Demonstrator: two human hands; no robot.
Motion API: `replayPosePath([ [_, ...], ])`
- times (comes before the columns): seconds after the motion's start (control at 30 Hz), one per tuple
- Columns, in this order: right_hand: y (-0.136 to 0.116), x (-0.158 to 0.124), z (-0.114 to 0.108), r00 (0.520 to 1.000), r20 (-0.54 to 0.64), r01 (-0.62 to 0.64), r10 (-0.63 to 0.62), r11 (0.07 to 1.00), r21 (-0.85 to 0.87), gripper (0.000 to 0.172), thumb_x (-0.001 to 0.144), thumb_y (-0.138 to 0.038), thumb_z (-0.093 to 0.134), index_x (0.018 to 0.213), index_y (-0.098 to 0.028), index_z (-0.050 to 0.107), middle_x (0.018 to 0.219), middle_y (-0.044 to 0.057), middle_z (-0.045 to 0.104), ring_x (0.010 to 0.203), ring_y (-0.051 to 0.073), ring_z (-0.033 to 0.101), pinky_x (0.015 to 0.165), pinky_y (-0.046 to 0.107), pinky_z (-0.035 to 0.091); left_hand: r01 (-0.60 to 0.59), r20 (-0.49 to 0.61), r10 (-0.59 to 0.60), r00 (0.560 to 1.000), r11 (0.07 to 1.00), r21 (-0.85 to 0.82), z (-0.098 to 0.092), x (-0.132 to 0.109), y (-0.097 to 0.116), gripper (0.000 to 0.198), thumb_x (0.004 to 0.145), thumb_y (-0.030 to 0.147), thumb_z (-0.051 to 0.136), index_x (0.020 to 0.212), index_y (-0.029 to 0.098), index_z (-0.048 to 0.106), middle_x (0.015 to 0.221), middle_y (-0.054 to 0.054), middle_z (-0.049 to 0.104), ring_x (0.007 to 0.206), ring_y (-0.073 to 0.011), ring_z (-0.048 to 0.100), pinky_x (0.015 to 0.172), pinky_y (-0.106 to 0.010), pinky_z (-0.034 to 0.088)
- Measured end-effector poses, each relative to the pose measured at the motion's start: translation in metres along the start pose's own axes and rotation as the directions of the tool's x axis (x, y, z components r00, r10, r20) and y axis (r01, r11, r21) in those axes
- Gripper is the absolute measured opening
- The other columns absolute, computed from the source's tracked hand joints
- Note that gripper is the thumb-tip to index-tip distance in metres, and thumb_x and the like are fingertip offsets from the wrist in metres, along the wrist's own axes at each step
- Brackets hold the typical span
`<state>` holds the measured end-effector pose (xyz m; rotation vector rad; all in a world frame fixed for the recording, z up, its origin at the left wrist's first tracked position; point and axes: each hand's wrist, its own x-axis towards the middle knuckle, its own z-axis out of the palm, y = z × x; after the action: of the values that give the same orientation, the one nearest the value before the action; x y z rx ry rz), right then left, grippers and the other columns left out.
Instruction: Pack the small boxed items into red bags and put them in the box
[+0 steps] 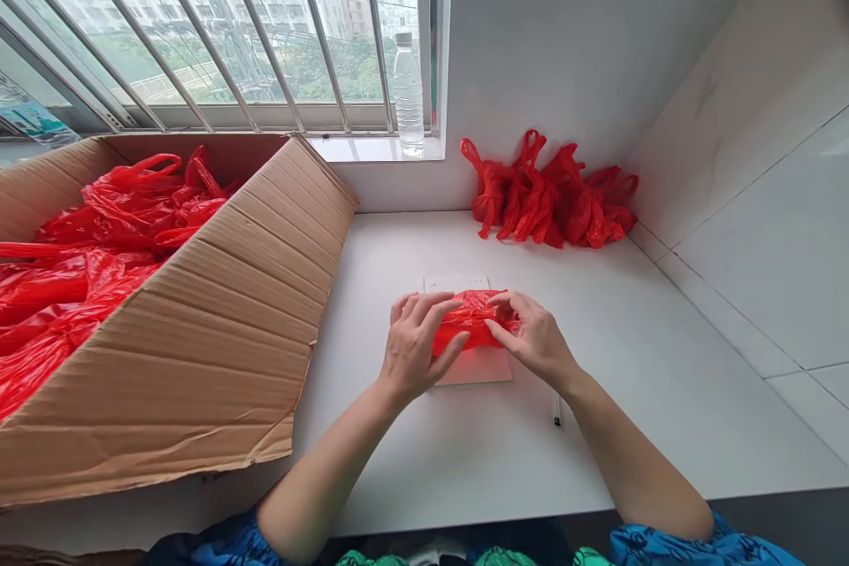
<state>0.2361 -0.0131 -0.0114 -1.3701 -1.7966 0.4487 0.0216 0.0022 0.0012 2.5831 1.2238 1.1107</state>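
**Speaker one:** What is arranged around the hands?

**Speaker two:** A white stone counter (531, 451) is occupied, with a barred window (199, 26) ahead and to the left of the hands. A plastic water bottle (408, 93) is stood on the sill, seemingly so that it is kept off the working surface. A large cardboard box (218, 354) is placed to the left of the left hand, where its loose red plastic bags (112, 230) can be reached easily.

**Speaker one:** And ahead of the right hand?

**Speaker two:** A heap of bundled red bags (550, 195) is gathered against the wall, apparently so that the space before the hands is left free. (The tiled wall (749, 195) seems to keep the heap from spreading.)

**Speaker one:** What is being held?

**Speaker two:** A folded red plastic bag (474, 318) is held between the hands, over a white card (474, 367), which appears to provide a smooth backing. The bag is pinched and pressed from both sides by the curled fingers of the left hand (417, 345) and right hand (534, 336), probably so that its folds are kept from springing open. A small dark object (557, 411) is lying near the right wrist; what it is cannot be told.
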Motion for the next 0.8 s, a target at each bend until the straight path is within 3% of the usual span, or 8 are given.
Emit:
replayPosePath([
  [0.13,-0.003,0.001,-0.002,0.994,-0.012,0.111,-0.111,0.994,0.008,0.014,0.091,-0.024,0.055,0.098,-0.026,0.067,0.086,0.003,0.068,0.078,0.019,0.063,0.074,0.035,0.053,0.067,0.090,-0.074,0.993,0.995,0.070,0.010,0.004,0.003,0.020,0.097,0.036,0.055,0.110,0.026,0.066,0.093,-0.002,0.070,0.082,-0.0174,0.063,0.081,-0.035,0.040],
  [0.3,0.007,0.002,-0.013,0.965,-0.258,-0.029,0.052,0.995,0.095,0.015,0.090,-0.028,0.053,0.098,-0.024,0.066,0.084,0.002,0.065,0.073,0.018,0.061,0.065,0.030,0.054,0.148,0.014,-0.148,0.989,0.989,0.019,0.000,0.007,-0.005,0.019,0.099,0.026,0.050,0.092,0.023,0.067,0.081,0.001,0.065,0.071,-0.0126,0.060,0.077,-0.031,0.041],
  [0.4,0.001,-0.001,-0.008,0.986,-0.165,-0.007,0.032,0.989,0.150,0.018,0.091,-0.028,0.054,0.106,-0.025,0.064,0.087,0.001,0.068,0.076,0.018,0.063,0.070,0.032,0.055,0.070,-0.025,-0.069,0.997,0.997,0.013,-0.001,0.010,0.008,0.014,0.096,0.033,0.056,0.098,0.022,0.065,0.093,-0.002,0.068,0.085,-0.0163,0.063,0.081,-0.032,0.043],
  [0.5,-0.006,-0.004,0.000,0.994,-0.093,0.070,-0.054,0.982,0.178,0.018,0.093,-0.028,0.052,0.107,-0.026,0.064,0.097,0.003,0.071,0.085,0.019,0.066,0.081,0.035,0.055,0.011,0.041,-0.013,0.999,0.999,0.046,0.005,0.013,0.020,0.015,0.094,0.035,0.059,0.102,0.024,0.064,0.096,-0.002,0.068,0.081,-0.0162,0.063,0.074,-0.031,0.044],
  [0.57,-0.006,-0.004,0.002,0.988,-0.154,0.046,-0.014,0.978,0.201,0.018,0.093,-0.029,0.054,0.107,-0.026,0.063,0.096,0.003,0.071,0.086,0.019,0.067,0.082,0.036,0.055,0.080,0.034,-0.080,0.996,0.997,0.002,0.006,0.013,0.018,0.013,0.097,0.031,0.054,0.099,0.024,0.065,0.088,-0.001,0.067,0.072,-0.0132,0.061,0.066,-0.027,0.044],
  [0.67,0.002,0.000,0.000,0.946,-0.301,-0.031,0.121,0.958,0.286,0.019,0.090,-0.031,0.056,0.108,-0.024,0.060,0.088,0.002,0.065,0.081,0.017,0.064,0.078,0.034,0.055,0.199,-0.095,-0.211,0.973,0.972,-0.126,-0.002,0.012,0.002,0.017,0.098,0.030,0.050,0.097,0.023,0.066,0.087,-0.001,0.065,0.070,-0.0116,0.060,0.062,-0.023,0.045],
  [0.73,0.009,0.004,-0.002,0.917,-0.351,-0.047,0.188,0.926,0.375,0.022,0.089,-0.031,0.057,0.110,-0.024,0.055,0.090,0.002,0.061,0.079,0.016,0.061,0.074,0.031,0.055,0.262,-0.192,-0.306,0.932,0.939,-0.225,-0.011,0.012,-0.010,0.017,0.096,0.031,0.052,0.104,0.023,0.066,0.091,-0.002,0.064,0.075,-0.0127,0.061,0.067,-0.024,0.049],
  [0.8,0.013,0.008,-0.004,0.913,-0.343,-0.044,0.220,0.890,0.454,0.024,0.088,-0.031,0.057,0.110,-0.024,0.052,0.092,0.002,0.058,0.076,0.015,0.060,0.068,0.029,0.054,0.320,-0.205,-0.411,0.888,0.874,-0.366,-0.019,0.012,-0.017,0.022,0.094,0.030,0.055,0.114,0.022,0.062,0.093,-0.004,0.064,0.080,-0.0144,0.062,0.070,-0.026,0.052],
])
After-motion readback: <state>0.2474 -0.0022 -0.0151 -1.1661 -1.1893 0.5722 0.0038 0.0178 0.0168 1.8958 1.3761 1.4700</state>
